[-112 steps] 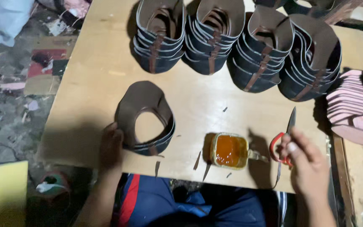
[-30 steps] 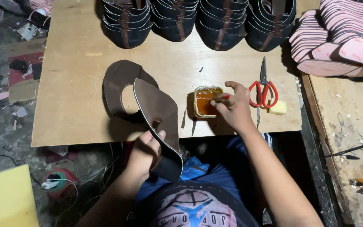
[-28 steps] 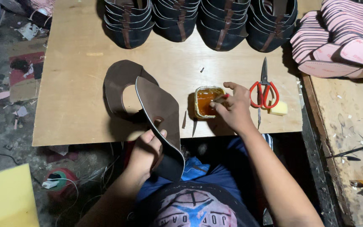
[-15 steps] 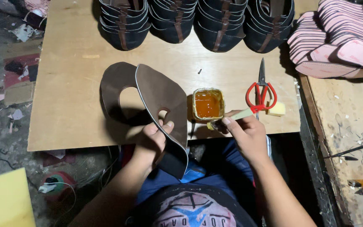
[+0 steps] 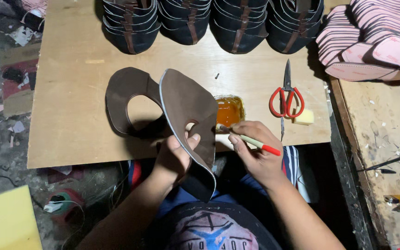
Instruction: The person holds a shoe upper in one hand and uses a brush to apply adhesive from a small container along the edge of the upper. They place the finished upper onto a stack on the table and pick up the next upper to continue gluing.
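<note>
Left hand [image 5: 177,157] fingers pinch brown leather upper piece [image 5: 188,111] at its inner cutout edge, lifted over tabletop [image 5: 70,92] near edge. Right hand [image 5: 255,150] fingers grip glue brush [image 5: 248,140] beside glue tin [image 5: 229,111]. Piece looks light, floppy; hold by edge.

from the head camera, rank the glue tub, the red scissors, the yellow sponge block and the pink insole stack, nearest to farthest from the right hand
From the right hand:
1. Glue tub, just above the knuckles, by the brush tip.
2. Red scissors, up and to the right on the board.
3. Yellow sponge block, beside the scissors' handles; nearly as close, so hard to separate from 2.
4. Pink insole stack, far upper right corner.
</note>
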